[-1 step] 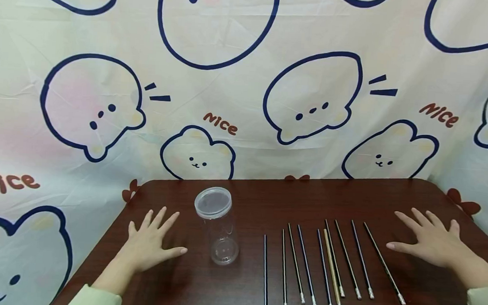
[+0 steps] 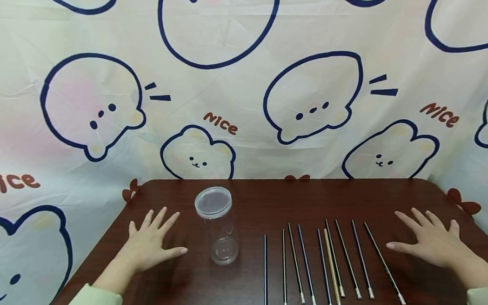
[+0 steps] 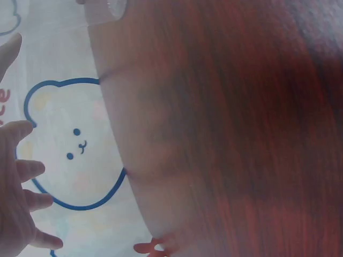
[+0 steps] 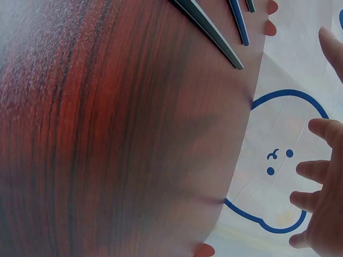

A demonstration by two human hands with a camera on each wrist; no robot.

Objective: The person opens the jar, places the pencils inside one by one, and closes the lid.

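My left hand (image 2: 148, 244) is at the left of the brown table, fingers spread and holding nothing. A tall clear jar (image 2: 221, 230) with a pale lid (image 2: 213, 202) stands upright just right of it, apart from the thumb. Several slim pencils lie in a loose row, from a dark one (image 2: 265, 275) through a gold one (image 2: 332, 270) to the rightmost one (image 2: 383, 261), silvery ends towards me. Beyond that last pencil is my right hand (image 2: 431, 238), also spread and holding nothing. The right wrist view shows a dark pencil (image 4: 208, 29) near that hand.
The dark wooden table (image 2: 262, 200) ends at the back against a pale curtain (image 2: 247, 101) printed with cartoon heads. More of this curtain hangs along the left and right sides. Pale green sleeves (image 2: 96, 300) cover both forearms.
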